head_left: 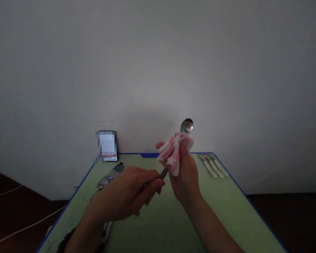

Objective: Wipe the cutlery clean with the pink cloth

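My left hand [137, 186] is closed around the handle of a metal spoon [186, 125], which slants up to the right. Its shiny round bowl sticks out at the top, in front of the wall. A pink and white cloth [173, 151] is bunched around the spoon between handle and bowl, hiding that stretch. My right hand [185, 172] grips the cloth, thumb on top, pressing it onto the spoon. Both hands are held above the green table.
Several metal utensils [104, 182] lie on the table's left side, partly behind my left arm. Forks with pale handles [213, 167] lie at the back right. A phone with a lit screen [107, 146] leans against the wall at the back left. The green table [158, 225] has a blue edge.
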The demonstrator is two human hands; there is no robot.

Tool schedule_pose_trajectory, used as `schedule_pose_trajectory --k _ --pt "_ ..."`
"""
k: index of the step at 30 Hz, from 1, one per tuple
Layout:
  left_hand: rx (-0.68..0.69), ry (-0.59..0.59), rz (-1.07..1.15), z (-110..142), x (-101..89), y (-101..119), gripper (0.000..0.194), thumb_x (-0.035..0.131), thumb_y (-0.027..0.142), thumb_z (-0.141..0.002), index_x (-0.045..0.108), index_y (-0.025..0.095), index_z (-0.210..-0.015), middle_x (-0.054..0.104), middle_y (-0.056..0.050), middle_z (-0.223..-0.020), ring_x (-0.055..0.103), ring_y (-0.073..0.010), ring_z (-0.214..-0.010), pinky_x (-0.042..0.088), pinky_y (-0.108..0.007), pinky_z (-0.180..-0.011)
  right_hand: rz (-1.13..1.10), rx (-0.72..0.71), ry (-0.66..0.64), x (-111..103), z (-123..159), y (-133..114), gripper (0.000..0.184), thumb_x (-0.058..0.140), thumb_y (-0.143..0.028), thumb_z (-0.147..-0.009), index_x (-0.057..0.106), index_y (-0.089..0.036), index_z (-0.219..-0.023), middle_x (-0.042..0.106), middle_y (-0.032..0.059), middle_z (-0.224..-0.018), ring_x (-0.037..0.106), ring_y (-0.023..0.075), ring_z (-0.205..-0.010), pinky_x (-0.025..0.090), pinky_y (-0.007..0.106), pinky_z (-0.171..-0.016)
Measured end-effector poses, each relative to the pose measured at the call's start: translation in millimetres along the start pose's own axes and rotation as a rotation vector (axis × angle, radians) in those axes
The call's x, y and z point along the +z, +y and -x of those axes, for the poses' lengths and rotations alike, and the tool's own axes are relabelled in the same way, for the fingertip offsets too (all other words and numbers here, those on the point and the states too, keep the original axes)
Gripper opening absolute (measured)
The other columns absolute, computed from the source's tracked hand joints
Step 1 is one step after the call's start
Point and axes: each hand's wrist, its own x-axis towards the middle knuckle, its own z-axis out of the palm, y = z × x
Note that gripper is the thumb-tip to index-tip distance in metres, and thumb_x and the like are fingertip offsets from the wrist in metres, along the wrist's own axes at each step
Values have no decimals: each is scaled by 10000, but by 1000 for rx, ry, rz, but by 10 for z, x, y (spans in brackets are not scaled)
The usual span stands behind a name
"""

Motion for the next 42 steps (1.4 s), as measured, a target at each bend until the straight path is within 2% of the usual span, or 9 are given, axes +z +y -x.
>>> schedule_pose_trajectory --k 4,11,15,19,25,29,32,35,42 --pt "16 -61 -52 77 -50 77 360 314 326 -947 553 176 -723 567 24 -586 528 -88 -549 368 -179 -564 -154 -80 68 -85 -159 -122 336 538 -505 -787 661 -197 -842 699 13 -794 646 137 -789 477 287 -782" --pt "9 19 53 41 -82 -45 336 343 321 -945 553 174 -728 544 50 -550 510 -62 -513 363 -151 -548 -68 -195 49 -178 -236 -243 284 580 -450 -781 648 -182 -844 678 9 -791 626 123 -783 457 278 -799" --pt "-13 37 18 -23 -67 -118 325 359 322 -938 540 171 -715 545 50 -564 502 -66 -523 353 -158 -548 -52 -153 64 -141 -173 -241 278 615 -453 -748 637 -187 -827 665 -10 -715 624 123 -719 463 254 -709" --pt "-30 65 -7 -52 -28 -111 320 339 304 -939 501 172 -698 540 44 -591 503 -73 -537 349 -167 -543 13 -116 -3 -67 -55 -133 332 585 -497 -754 650 -178 -816 687 8 -721 618 127 -653 468 249 -645" --pt "-6 59 -27 -64 45 -53 328 330 250 -933 499 175 -663 551 29 -592 506 -89 -546 355 -188 -556 121 68 -102 23 121 75 394 542 -541 -759 663 -167 -748 693 27 -661 579 128 -512 423 225 -478" --pt "-11 39 0 -60 28 -2 310 319 270 -943 522 177 -728 558 39 -589 510 -80 -533 364 -179 -557 51 55 -53 8 66 28 428 505 -563 -777 670 -169 -799 704 38 -729 631 142 -618 464 235 -562" --pt "22 -31 -41 -20 -2 51 337 327 314 -944 542 181 -722 560 39 -573 518 -80 -538 357 -178 -557 -125 -15 31 -38 -66 -72 379 497 -548 -796 649 -205 -853 703 14 -794 651 142 -754 486 265 -720" --pt "32 -27 -104 44 -32 76 365 320 341 -941 549 178 -709 555 27 -578 518 -91 -553 342 -186 -538 -198 -79 81 -103 -194 -167 342 518 -531 -794 634 -215 -857 697 4 -827 643 134 -792 477 291 -790" --pt "-10 30 -20 74 -85 -18 354 343 332 -942 525 176 -682 529 50 -562 505 -68 -526 351 -163 -550 -147 -194 44 -201 -231 -281 268 583 -441 -787 631 -186 -853 674 2 -807 620 114 -777 455 265 -785"
